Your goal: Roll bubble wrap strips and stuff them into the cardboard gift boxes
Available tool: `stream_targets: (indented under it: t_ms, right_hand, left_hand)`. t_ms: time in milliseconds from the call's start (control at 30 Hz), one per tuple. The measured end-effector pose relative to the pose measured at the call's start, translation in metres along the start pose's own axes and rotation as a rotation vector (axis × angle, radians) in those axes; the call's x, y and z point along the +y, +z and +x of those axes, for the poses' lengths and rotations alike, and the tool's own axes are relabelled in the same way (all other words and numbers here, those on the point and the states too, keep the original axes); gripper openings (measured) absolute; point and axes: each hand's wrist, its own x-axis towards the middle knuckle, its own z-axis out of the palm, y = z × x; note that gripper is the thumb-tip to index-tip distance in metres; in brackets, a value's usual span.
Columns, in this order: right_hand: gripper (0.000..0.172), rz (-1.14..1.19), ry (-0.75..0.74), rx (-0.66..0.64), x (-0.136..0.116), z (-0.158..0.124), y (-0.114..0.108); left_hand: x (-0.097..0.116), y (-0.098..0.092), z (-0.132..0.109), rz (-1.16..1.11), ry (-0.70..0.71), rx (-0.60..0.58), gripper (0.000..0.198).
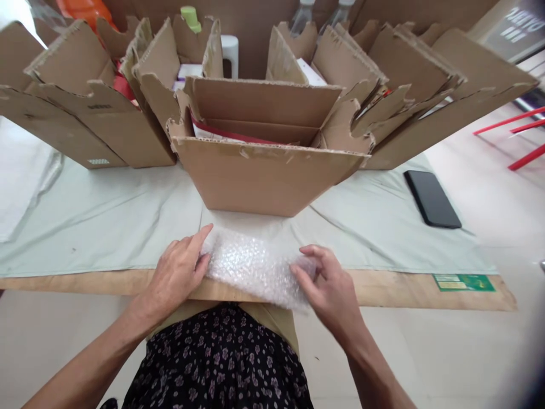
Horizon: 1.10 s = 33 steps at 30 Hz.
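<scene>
A flat piece of clear bubble wrap [255,264] lies at the table's near edge, its lower right corner reaching past the wood. My left hand [181,264] rests at its left end, with the index finger stretched out along the wrap and the thumb apart from it. At the right end, my right hand [326,275] has its fingers and thumb curled round the wrap's edge. Just behind the wrap stands an open cardboard box [268,179] with a red-edged white item [230,135] inside.
More open cardboard boxes [102,122] stand left and right behind the middle one. A black phone [432,199] lies on the cloth [366,227] at right. White material [19,176] lies at far left; a red stool [528,159] stands beyond the table.
</scene>
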Motion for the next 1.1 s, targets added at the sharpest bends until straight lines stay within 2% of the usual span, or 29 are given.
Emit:
stream_targets:
  t_ms: [67,133,233,333,433,567,667,733,800,900,1000,1100]
  right_hand:
    - [0.042,0.076,0.007,-0.046,-0.006,-0.029,-0.002]
    - [0.051,0.143,0.007,-0.083,-0.009,-0.06,0.006]
    - [0.047,0.239,0.052,-0.043,-0.012,-0.095,0.028]
    - [0.035,0.333,0.089,-0.041,-0.019,-0.109,0.044]
    - [0.024,0.44,0.124,-0.074,-0.027,-0.109,0.046]
    - [0.026,0.646,0.304,-0.171,-0.029,-0.106,0.042]
    - [0.033,0.935,0.367,-0.23,-0.027,-0.097,0.043]
    - [0.042,1.071,0.329,-0.224,-0.029,-0.087,0.047]
    - [0.058,1.097,0.301,-0.226,-0.032,-0.076,0.051]
    - [0.072,1.035,0.322,-0.223,-0.038,-0.068,0.056]
    - [0.069,0.967,0.256,-0.215,-0.042,-0.069,0.054]
    - [0.053,0.656,0.044,-0.151,-0.043,-0.07,0.046]
  left_hand:
    - [0.0,0.001,0.009,0.049,0.118,0.101,0.044]
    - [0.005,0.004,0.026,0.103,0.236,0.175,0.041]
    - [0.02,0.012,0.055,0.109,0.358,0.208,0.037]
    - [0.038,0.016,0.066,0.039,0.382,0.23,0.034]
    - [0.048,0.009,0.044,-0.218,0.392,0.17,0.033]
    - [0.043,-0.012,-0.013,-0.696,0.38,-0.149,0.04]
    - [0.038,-0.018,-0.04,-0.841,0.291,-0.248,0.077]
    - [0.04,-0.014,-0.046,-0.828,0.203,-0.227,0.091]
    - [0.047,-0.008,-0.045,-0.765,0.085,-0.159,0.079]
    - [0.059,0.003,-0.039,-0.607,-0.033,0.049,0.058]
    - [0.062,0.009,-0.035,-0.387,-0.04,0.157,0.049]
    - [0.06,0.011,-0.033,-0.261,-0.029,0.148,0.049]
